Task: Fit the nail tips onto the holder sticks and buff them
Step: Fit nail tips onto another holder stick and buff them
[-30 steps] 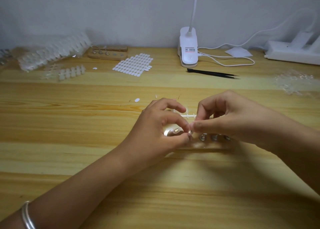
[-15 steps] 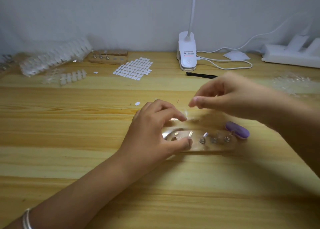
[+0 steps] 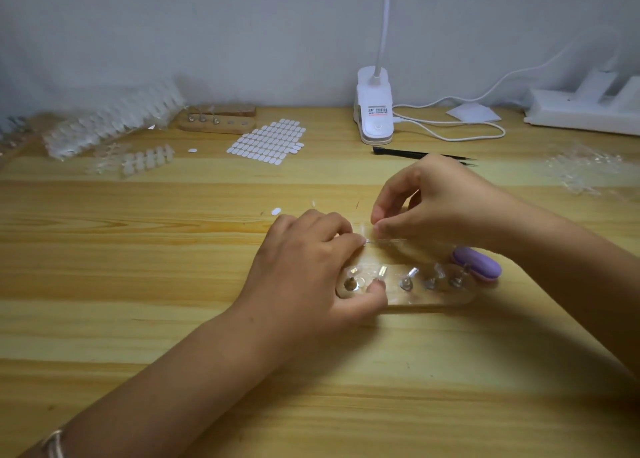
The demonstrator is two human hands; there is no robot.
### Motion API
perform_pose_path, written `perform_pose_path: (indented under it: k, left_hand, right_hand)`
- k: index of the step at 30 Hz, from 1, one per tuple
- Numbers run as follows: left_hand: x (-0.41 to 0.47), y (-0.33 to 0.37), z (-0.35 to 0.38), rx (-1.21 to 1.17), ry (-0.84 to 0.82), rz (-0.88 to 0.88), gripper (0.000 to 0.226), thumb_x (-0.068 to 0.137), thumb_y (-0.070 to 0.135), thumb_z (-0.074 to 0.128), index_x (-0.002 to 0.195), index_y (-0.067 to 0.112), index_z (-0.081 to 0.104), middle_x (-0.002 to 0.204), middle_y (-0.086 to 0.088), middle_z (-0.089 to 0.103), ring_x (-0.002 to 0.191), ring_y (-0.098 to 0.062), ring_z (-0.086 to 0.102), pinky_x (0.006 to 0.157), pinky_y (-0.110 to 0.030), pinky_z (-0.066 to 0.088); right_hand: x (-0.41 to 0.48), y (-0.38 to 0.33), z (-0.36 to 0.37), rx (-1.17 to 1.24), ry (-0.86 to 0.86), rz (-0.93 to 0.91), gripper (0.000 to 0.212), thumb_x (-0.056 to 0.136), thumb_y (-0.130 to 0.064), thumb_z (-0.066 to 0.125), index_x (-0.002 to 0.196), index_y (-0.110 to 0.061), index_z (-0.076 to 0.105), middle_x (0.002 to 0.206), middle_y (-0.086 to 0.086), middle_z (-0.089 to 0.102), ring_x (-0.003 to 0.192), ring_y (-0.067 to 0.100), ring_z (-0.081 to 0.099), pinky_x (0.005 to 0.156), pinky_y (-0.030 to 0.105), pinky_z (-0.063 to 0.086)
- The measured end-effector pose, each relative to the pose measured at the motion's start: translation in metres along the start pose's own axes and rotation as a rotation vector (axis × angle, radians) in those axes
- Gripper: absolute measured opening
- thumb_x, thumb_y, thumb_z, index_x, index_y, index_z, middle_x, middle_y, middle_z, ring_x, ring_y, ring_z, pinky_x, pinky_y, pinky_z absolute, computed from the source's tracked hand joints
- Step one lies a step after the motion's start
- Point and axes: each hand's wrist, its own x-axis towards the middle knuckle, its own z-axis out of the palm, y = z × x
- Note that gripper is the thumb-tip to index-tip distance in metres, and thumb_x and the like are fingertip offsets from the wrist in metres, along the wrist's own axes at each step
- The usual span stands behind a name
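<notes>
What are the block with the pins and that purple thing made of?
Block: probably wood, tan like the table, with a slight sheen. Pins: shiny metal, judging by their glints. Purple thing: smooth and matte, perhaps plastic or foam; unclear.

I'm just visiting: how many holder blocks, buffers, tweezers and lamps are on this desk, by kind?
Wooden holder blocks: 2
Purple buffer: 1
Black tweezers: 1
White clip lamp: 1
Total: 5
</notes>
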Motion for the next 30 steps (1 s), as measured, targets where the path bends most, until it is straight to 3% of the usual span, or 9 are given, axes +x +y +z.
perform_pose_path:
  k: [4, 15, 20, 24, 26, 30]
  left_hand:
    - [0.001, 0.001, -0.001, -0.002, -0.019, -0.003, 0.054, 0.074, 0.06, 0.045, 0.103, 0.023, 0.073, 0.098, 0.011, 0.062, 0.094, -0.013, 0.057, 0.09, -0.028, 0.027]
    - [0.001, 0.003, -0.001, 0.026, -0.02, 0.0, 0.052, 0.074, 0.06, 0.042, 0.096, 0.025, 0.073, 0.096, 0.011, 0.061, 0.091, -0.013, 0.056, 0.091, -0.029, 0.025]
    - [0.001, 0.003, -0.001, 0.03, -0.029, 0.005, 0.048, 0.077, 0.059, 0.038, 0.091, 0.026, 0.071, 0.093, 0.011, 0.058, 0.09, -0.012, 0.053, 0.091, -0.028, 0.026]
    - [-0.001, 0.004, 0.0, 0.036, -0.024, 0.008, 0.051, 0.078, 0.056, 0.038, 0.096, 0.022, 0.071, 0.096, 0.008, 0.06, 0.093, -0.015, 0.054, 0.086, -0.028, 0.032]
    - [-0.001, 0.003, 0.001, 0.02, -0.003, 0.006, 0.051, 0.077, 0.056, 0.04, 0.097, 0.021, 0.072, 0.094, 0.007, 0.06, 0.091, -0.016, 0.054, 0.086, -0.028, 0.032]
    - [0.0, 0.003, 0.003, -0.031, 0.089, 0.005, 0.046, 0.072, 0.052, 0.063, 0.105, 0.021, 0.073, 0.092, 0.005, 0.06, 0.089, -0.018, 0.054, 0.088, -0.03, 0.033]
  right_hand:
    - [-0.005, -0.001, 0.001, -0.033, -0.057, -0.075, 0.021, 0.08, -0.01, 0.078, 0.07, -0.027, 0.07, 0.067, -0.011, 0.066, 0.062, -0.003, 0.057, 0.065, 0.019, 0.047]
    - [-0.023, -0.003, 0.005, -0.07, 0.043, -0.133, 0.023, 0.082, -0.012, 0.075, 0.071, -0.031, 0.066, 0.063, -0.031, 0.059, 0.067, 0.0, 0.05, 0.059, 0.011, 0.036]
    - [-0.022, -0.017, 0.002, -0.102, -0.069, -0.198, 0.017, 0.081, -0.011, 0.078, 0.075, -0.027, 0.072, 0.065, -0.017, 0.063, 0.07, 0.002, 0.053, 0.061, 0.011, 0.036]
    - [-0.023, -0.018, -0.025, 0.248, 0.036, -0.043, 0.014, 0.078, -0.004, 0.081, 0.072, -0.015, 0.074, 0.063, -0.01, 0.069, 0.057, -0.004, 0.057, 0.057, 0.006, 0.044]
    - [-0.031, -0.015, -0.035, 0.403, -0.062, 0.079, 0.008, 0.069, -0.011, 0.084, 0.073, -0.011, 0.077, 0.072, 0.0, 0.076, 0.064, 0.003, 0.066, 0.061, 0.009, 0.051]
    - [-0.054, -0.011, -0.032, 0.406, -0.18, 0.176, 0.028, 0.052, -0.031, 0.082, 0.077, -0.019, 0.08, 0.071, 0.007, 0.075, 0.057, 0.011, 0.063, 0.054, 0.02, 0.047]
